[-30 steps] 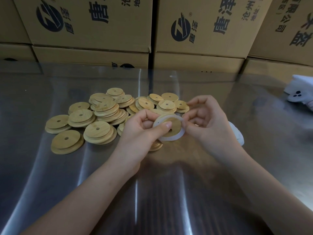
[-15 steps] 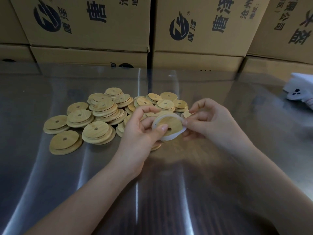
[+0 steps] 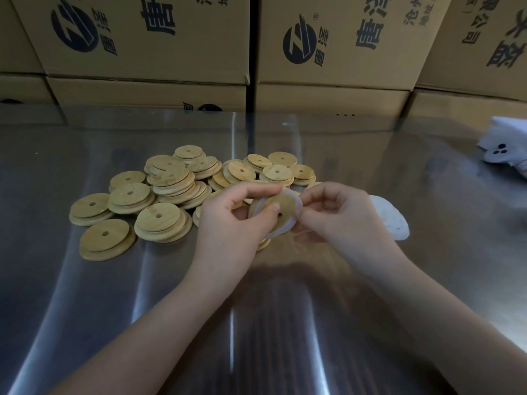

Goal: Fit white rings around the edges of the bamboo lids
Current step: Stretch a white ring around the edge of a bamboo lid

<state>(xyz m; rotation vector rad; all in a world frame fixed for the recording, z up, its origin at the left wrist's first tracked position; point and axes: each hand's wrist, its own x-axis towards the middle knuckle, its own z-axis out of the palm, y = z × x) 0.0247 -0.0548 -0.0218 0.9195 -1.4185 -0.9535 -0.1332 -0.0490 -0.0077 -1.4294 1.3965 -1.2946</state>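
Your left hand (image 3: 228, 223) grips the lid (image 3: 285, 205), centre frame; your right hand (image 3: 339, 218) pinches the ring (image 3: 281, 229) at its right edge. The pile (image 3: 159, 195) lies left, table (image 3: 285, 323) below.

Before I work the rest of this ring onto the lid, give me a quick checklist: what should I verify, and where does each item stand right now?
1. Lid held securely: ok. The left hand grips the lid, thumb on its face.
2. Ring in grasp: ok. The right hand pinches the ring at the lid's right edge.
3. Ring seated all round: cannot tell. It shows along the top and lower right; the left hand hides the rest.
4. Next lids within reach: ok. The pile of lids lies on the table just left of the hands.
5. Spare rings at hand: ok. They lie just beyond the right hand.
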